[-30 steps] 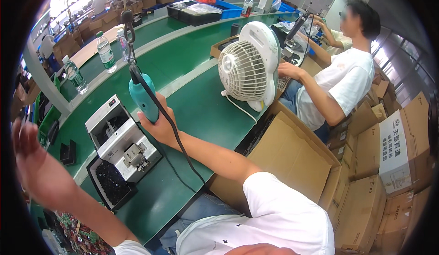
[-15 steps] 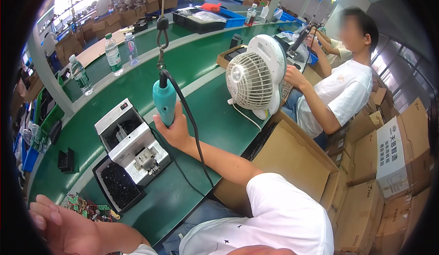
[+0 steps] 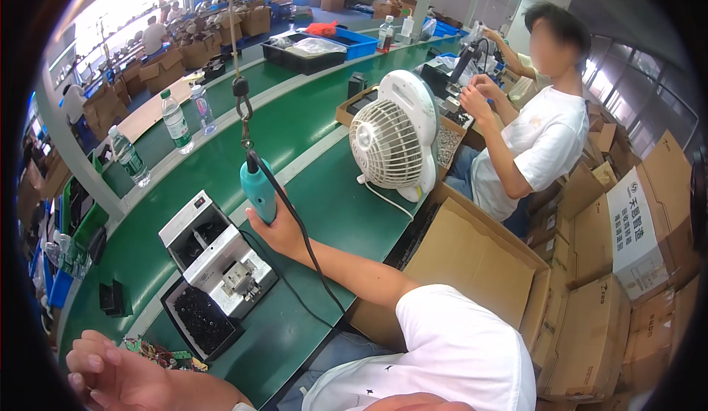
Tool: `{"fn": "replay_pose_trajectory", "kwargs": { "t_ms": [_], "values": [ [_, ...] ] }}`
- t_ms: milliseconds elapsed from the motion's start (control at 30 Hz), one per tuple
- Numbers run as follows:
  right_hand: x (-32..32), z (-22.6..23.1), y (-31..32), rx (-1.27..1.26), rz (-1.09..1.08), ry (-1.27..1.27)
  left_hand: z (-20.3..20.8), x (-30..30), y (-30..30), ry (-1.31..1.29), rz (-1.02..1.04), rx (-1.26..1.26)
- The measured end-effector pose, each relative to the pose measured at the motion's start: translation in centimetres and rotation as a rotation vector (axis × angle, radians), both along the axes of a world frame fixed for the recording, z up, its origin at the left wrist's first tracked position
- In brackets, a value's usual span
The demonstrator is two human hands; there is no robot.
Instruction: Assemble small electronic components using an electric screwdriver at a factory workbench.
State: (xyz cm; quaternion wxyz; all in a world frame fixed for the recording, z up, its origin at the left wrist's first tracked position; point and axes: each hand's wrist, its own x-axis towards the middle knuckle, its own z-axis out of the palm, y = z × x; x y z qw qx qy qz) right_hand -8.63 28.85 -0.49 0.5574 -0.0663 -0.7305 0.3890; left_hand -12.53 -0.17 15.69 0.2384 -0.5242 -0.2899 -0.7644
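Note:
My right hand (image 3: 280,228) is wrapped around the lower part of a teal electric screwdriver (image 3: 256,182), which hangs from a metal hook on a cord; its tip is hidden by the hand. To the left of that hand stands a white screw feeder (image 3: 228,282) with a metal mechanism on its front. A black tray (image 3: 228,335) holding many small black screws adjoins it. At the lower left my left hand (image 3: 110,370) is raised with loosely bent fingers apart and nothing visible in it. Beyond it lies a pile of green circuit boards (image 3: 177,356) with wires.
A white fan (image 3: 391,142) stands on the green bench to the right. Several plastic bottles (image 3: 177,120) line the far side, and a small black holder (image 3: 112,298) sits at left. A co-worker (image 3: 542,127) sits to the right, near stacked cartons (image 3: 582,330).
My right hand and the screwdriver sit slightly lower and further left in the picture. My left hand has shifted a little right and down. The co-worker's hands have come closer together.

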Motion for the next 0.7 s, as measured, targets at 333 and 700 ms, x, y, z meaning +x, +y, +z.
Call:
{"fn": "replay_pose_trajectory", "kwargs": {
  "t_ms": [333,700],
  "values": [
    [0.4,0.6,-0.4,0.007,0.009,0.031,0.0,0.2,0.0,0.009,-0.069,-0.060],
    [0.1,0.3,-0.2,0.031,-0.021,0.041,1.6,3.6,1.3,-0.489,-0.484,0.525]
  ]
}}
